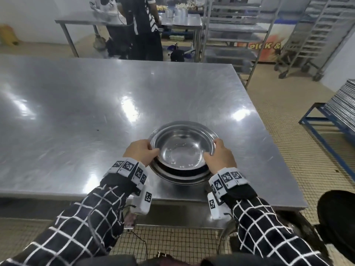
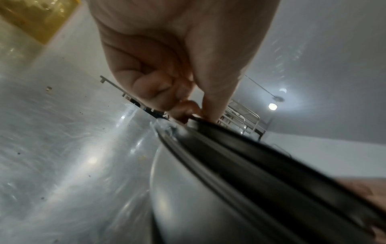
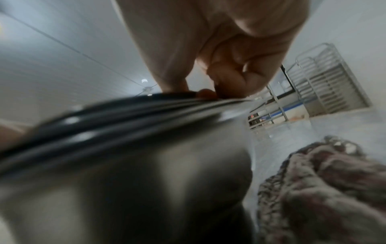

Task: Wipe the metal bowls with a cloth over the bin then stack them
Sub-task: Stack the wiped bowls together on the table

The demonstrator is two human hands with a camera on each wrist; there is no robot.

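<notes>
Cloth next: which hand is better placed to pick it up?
Probably right. The cloth lies beside the bowls on the right hand's side; the left hand grips the opposite rim.

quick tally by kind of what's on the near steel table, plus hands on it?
Round shiny metal bowls, nested in one stack: at least 2 rims show; the exact count cannot be told.
Crumpled grey-brown cloth, beside the stack in the right wrist view: 1.
Hands gripping the top bowl's rim: 2, left hand and right hand.
Total: at least 5.

Left hand [image 2: 167, 57] pinching bowl rim [image 2: 240, 148], steel table [image 2: 62, 148] beneath
</notes>
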